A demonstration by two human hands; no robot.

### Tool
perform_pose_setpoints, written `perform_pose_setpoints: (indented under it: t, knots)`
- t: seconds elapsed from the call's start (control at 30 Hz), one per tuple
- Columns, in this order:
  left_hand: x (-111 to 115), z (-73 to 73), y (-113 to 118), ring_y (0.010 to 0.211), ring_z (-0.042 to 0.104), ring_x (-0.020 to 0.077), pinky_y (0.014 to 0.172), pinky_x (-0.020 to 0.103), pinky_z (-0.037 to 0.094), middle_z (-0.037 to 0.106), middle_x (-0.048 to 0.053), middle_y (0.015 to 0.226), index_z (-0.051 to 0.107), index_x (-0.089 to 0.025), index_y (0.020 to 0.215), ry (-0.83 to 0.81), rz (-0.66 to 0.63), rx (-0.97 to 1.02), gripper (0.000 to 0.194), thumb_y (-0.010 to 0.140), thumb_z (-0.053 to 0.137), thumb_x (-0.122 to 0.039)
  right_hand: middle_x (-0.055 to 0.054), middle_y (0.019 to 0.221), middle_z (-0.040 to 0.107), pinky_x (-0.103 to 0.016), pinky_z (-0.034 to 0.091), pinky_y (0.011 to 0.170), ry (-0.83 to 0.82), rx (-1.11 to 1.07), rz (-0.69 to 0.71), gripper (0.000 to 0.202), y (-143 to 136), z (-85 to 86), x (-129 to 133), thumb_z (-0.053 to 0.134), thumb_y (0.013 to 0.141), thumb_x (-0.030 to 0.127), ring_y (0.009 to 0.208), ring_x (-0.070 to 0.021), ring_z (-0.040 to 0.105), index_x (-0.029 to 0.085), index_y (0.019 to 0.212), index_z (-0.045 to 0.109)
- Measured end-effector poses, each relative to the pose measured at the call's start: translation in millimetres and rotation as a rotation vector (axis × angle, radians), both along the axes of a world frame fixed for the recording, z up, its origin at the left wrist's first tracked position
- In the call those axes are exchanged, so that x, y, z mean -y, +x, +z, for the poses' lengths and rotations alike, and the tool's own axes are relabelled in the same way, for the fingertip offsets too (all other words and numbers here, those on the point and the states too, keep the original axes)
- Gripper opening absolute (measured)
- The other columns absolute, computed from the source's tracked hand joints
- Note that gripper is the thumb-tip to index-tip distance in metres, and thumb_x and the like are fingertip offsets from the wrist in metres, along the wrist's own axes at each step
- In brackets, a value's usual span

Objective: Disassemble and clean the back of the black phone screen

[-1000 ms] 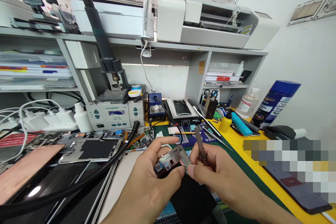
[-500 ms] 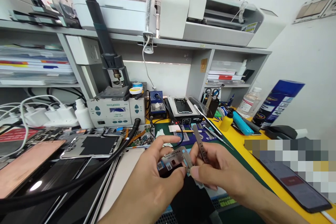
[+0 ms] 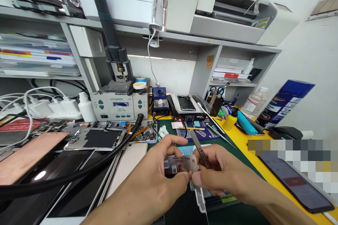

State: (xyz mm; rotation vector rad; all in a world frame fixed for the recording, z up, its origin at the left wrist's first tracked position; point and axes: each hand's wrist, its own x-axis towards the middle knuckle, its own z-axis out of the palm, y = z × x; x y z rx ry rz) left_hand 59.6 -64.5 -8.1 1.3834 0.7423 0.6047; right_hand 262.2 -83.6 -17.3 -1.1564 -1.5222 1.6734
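My left hand point(image 3: 158, 172) is closed, thumb and fingers pinching a thin silvery plate point(image 3: 185, 163) with small printing and two QR-code stickers. At the plate's right end, my right hand point(image 3: 216, 168) is closed, its thumb and forefinger against the edge. Metal tweezers point(image 3: 200, 147) with holes along the shank are tucked in the right fingers, tips pointing up and away. Below the fingertips hangs a narrow whitish strip point(image 3: 201, 200); what it joins is hidden. A black flat panel point(image 3: 182, 205) lies under both hands, partly covered by them.
Phone screens point(image 3: 76, 186) and a black hose point(image 3: 87, 179) lie to the left. Behind stand a hot-air station point(image 3: 118, 107), a parts tray point(image 3: 146, 133) and a heating plate point(image 3: 188, 115). On the right are a yellow bottle point(image 3: 230, 121), a spray can point(image 3: 285, 102) and a phone point(image 3: 295, 179).
The camera view has shifted slightly. The plate has turned a little in my fingers, and the whitish strip now hangs down in plain view below my right thumb. Both hands keep their grip.
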Motion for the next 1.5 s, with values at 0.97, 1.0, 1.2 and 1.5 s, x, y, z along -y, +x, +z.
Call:
perform_pose_setpoints:
  t: [0.97,1.0,1.2,1.5]
  knots:
    - [-1,-6.2,5,0.074,0.053,0.0126,0.064,0.025,0.037,0.064,-0.004,0.087,0.047,-0.026,0.125,-0.014,0.065,0.040,0.045,0.084,0.061,-0.013,0.009,0.059,0.035,-0.023,0.017,0.043,-0.063,-0.042,0.013,0.021,-2,2.2,0,0.071,0.077,0.027,0.046,-0.0044,0.023,0.018,0.072,0.053]
    - [-1,-6.0,4,0.077,0.054,0.0133,0.065,0.025,0.037,0.064,-0.003,0.088,0.046,-0.026,0.127,-0.016,0.052,0.056,0.046,0.084,0.061,-0.014,0.009,0.059,0.035,-0.023,0.017,0.042,-0.063,-0.051,0.008,0.020,-2,2.2,0,0.070,0.076,0.026,0.046,-0.0043,0.023,0.018,0.071,0.052]
    - [-1,2.6,3,0.090,0.059,0.0172,0.076,0.029,0.042,0.065,-0.002,0.096,0.045,-0.026,0.125,-0.013,0.002,0.034,0.045,0.084,0.061,-0.015,0.010,0.055,0.034,-0.022,0.018,0.041,-0.031,-0.055,-0.044,0.017,-6,2.7,0,0.067,0.080,0.025,0.043,-0.0041,0.023,0.018,0.071,0.054]
    - [1,-1.4,0,0.072,0.052,0.0161,0.061,0.027,0.041,0.053,-0.002,0.079,0.058,-0.027,0.096,0.694,0.566,-0.268,0.009,0.088,0.058,-0.031,0.014,0.045,0.028,-0.021,0.014,0.039,-0.033,-0.141,-0.202,0.030,-10,-1.5,0,0.069,0.082,0.027,0.039,-0.0034,0.015,0.021,0.066,0.045]
